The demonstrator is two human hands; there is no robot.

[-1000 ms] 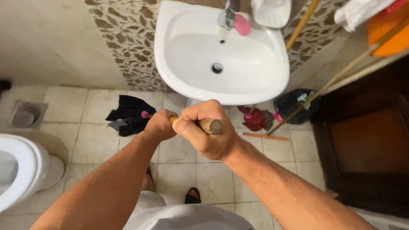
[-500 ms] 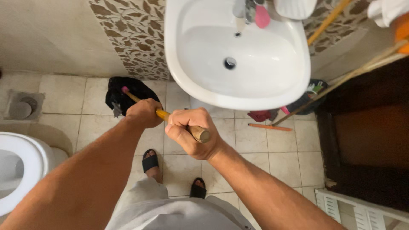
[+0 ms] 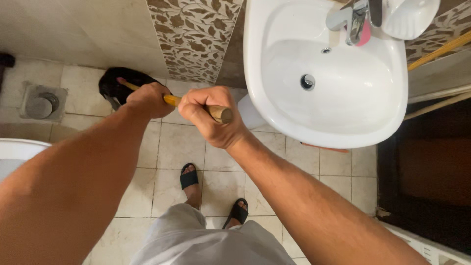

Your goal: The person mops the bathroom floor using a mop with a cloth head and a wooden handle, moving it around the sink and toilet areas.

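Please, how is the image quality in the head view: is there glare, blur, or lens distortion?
In the head view, light is soft and even; the white sink is bright, its detail kept. The left hand and right hand on the wooden handle look sharp. The forearms bulge near the lower edge, a wide-angle effect.

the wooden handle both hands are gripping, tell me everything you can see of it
The wooden handle is a slim, round, yellowish-tan stick, smooth and bare, with a flat cut top end. It slants from that end, by the right hand, down and away towards the floor. The left hand grips it lower down; both hands are closed around it. Past the left hand a short stretch with a pinkish tip runs into a black mop head on the tiled floor near the wall.
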